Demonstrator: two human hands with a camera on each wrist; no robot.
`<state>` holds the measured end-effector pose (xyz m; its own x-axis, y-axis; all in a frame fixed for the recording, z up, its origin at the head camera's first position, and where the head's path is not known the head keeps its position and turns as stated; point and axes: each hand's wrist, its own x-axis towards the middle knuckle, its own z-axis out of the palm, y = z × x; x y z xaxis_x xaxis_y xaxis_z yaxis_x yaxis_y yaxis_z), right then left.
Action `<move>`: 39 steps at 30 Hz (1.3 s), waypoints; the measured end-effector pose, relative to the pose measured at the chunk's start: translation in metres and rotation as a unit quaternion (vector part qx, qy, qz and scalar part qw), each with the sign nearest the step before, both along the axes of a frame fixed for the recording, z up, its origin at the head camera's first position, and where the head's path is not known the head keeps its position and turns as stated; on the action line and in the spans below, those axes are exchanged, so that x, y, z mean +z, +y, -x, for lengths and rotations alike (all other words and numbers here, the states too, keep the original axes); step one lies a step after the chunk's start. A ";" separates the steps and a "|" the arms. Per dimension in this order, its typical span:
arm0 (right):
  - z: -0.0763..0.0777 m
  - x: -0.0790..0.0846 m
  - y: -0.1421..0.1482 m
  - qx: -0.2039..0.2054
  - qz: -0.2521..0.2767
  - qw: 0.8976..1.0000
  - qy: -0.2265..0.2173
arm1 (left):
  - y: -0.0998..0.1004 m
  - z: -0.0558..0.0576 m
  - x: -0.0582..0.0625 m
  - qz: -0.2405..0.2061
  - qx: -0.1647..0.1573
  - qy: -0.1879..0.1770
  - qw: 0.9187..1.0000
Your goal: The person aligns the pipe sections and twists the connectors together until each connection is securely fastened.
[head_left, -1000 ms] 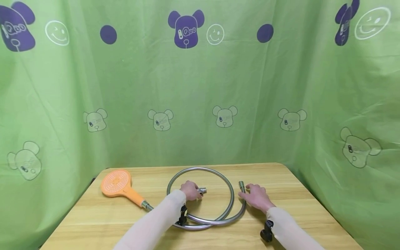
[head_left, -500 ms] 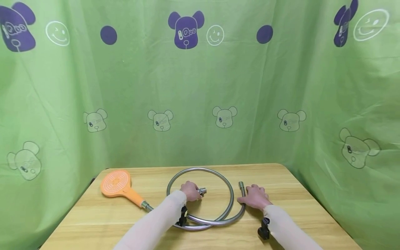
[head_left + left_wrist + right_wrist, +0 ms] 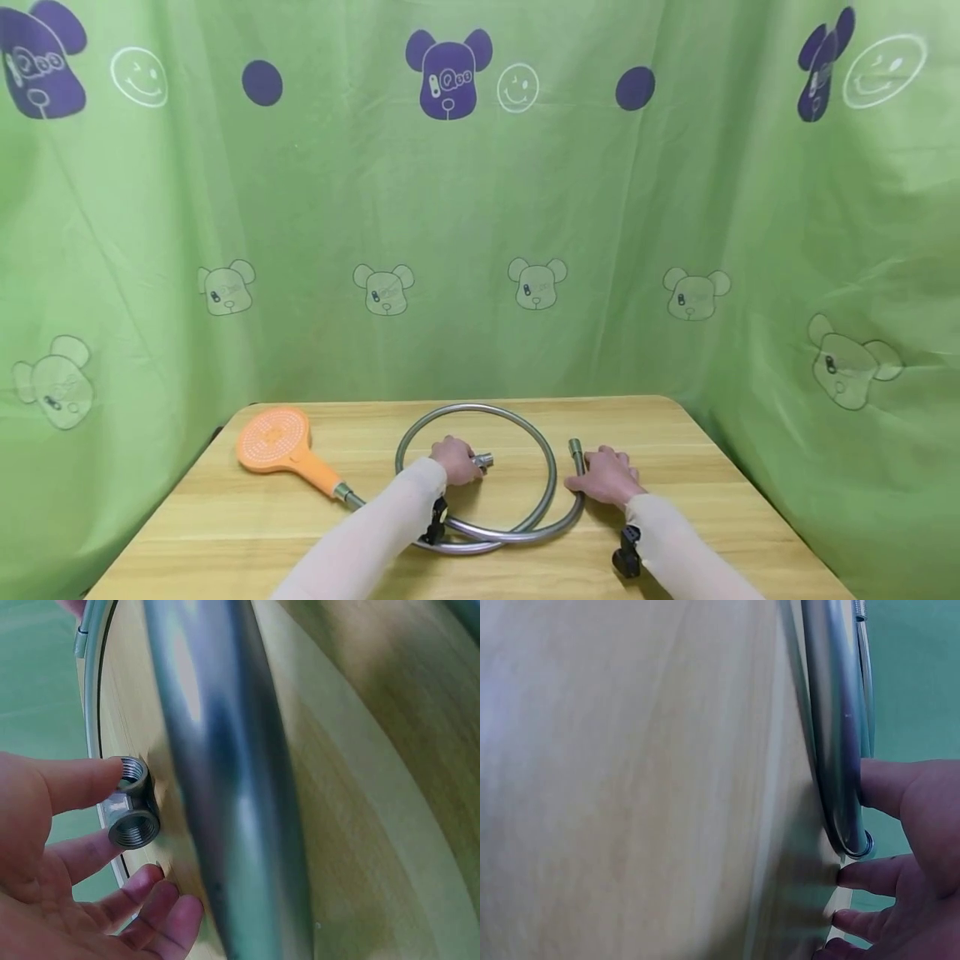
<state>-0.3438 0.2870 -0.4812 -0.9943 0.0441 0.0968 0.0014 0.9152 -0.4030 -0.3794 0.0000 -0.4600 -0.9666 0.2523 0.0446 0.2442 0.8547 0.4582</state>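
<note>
My left hand (image 3: 456, 461) pinches a small metal threaded fitting (image 3: 133, 817) between thumb and index finger; two threaded openings show in the left wrist view. The other fingers curl loosely below it. On the right, my right hand (image 3: 606, 477) has its thumb across the silver shower hose (image 3: 553, 477) and its index finger along the other side, just behind the end nut (image 3: 575, 447). In the right wrist view the hose (image 3: 836, 727) runs between thumb and index finger, with the fingertips low by the table. An orange shower head (image 3: 276, 439) joins the hose's other end.
The wooden table (image 3: 660, 542) has the hose coiled in a loop around my left hand, crossing itself near the front. Green printed curtains (image 3: 465, 350) hang behind and at both sides. Each wrist carries a black camera.
My right hand has moved slightly left onto the hose, with its thumb now over it and its fingers nearer. The left hand keeps holding the fitting in place. The head view has shifted slightly.
</note>
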 end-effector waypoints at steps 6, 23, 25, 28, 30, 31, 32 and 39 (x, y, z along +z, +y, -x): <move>-0.005 0.007 -0.006 -0.008 0.009 1.000 0.004 | 0.000 0.001 -0.002 0.000 -0.005 0.007 1.000; -0.009 0.009 -0.014 -0.032 0.028 0.999 0.027 | 0.004 0.003 -0.006 0.005 -0.006 0.014 1.000; -0.008 0.008 -0.016 -0.037 0.036 0.998 0.031 | 0.004 0.002 -0.006 0.002 -0.007 0.017 1.000; -0.006 0.006 -0.017 -0.046 0.049 0.997 0.033 | 0.003 0.001 -0.006 -0.013 -0.008 0.011 1.000; -0.005 0.005 -0.017 -0.051 0.056 0.997 0.034 | 0.002 0.002 -0.006 -0.020 -0.010 0.008 1.000; -0.005 0.005 -0.018 -0.052 0.059 0.996 0.034 | 0.002 0.002 -0.006 -0.020 -0.011 0.009 1.000; -0.005 0.005 -0.018 -0.053 0.063 0.996 0.034 | 0.001 0.002 -0.007 -0.018 -0.013 0.013 1.000; -0.003 0.005 -0.021 -0.062 0.068 0.995 0.039 | -0.002 0.005 -0.010 -0.033 -0.024 0.019 0.999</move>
<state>-0.3412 0.2663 -0.4766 -0.9700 0.1843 0.1585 0.0747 0.8465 -0.5271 -0.3848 -0.0015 -0.4705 -0.9505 0.2943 0.0997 0.3034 0.8098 0.5022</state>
